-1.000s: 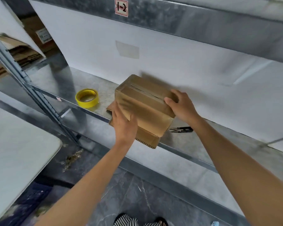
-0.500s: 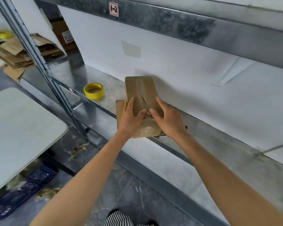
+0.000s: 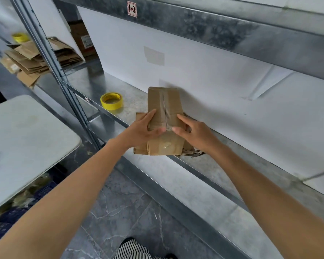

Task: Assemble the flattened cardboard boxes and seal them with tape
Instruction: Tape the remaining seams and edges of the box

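— Left hand (image 3: 144, 129), fingers?
— Held straight and close together, laid along the left top edge of the box (image 3: 164, 101). The thumb is pressed on the taped seam at the near top edge.

— Right hand (image 3: 193, 133)?
— The index finger is stretched along the right top edge. The other fingers are curled against the box's right side. The thumb is set on the seam, its tip just beside the left thumb.

— Box position?
— It is stood at the front edge of the shelf (image 3: 223, 165), flaps closed, with tape run along the top seam and down the near face. It is rested on a flattened cardboard piece (image 3: 139, 148), which is seen overhanging the edge. Contents cannot be told.

— Other items?
— A yellow tape roll (image 3: 111, 100) is laid flat near the front edge, left of the box and apart from it. A dark tool (image 3: 198, 153) is mostly hidden by the right wrist; its type is not made out.

— Farther left?
— A stack of flattened boxes (image 3: 34, 58) is noted on the next shelf bay, with a second yellow roll (image 3: 19, 37) blurred behind it. A white table (image 3: 22, 139) is cut off by the frame.
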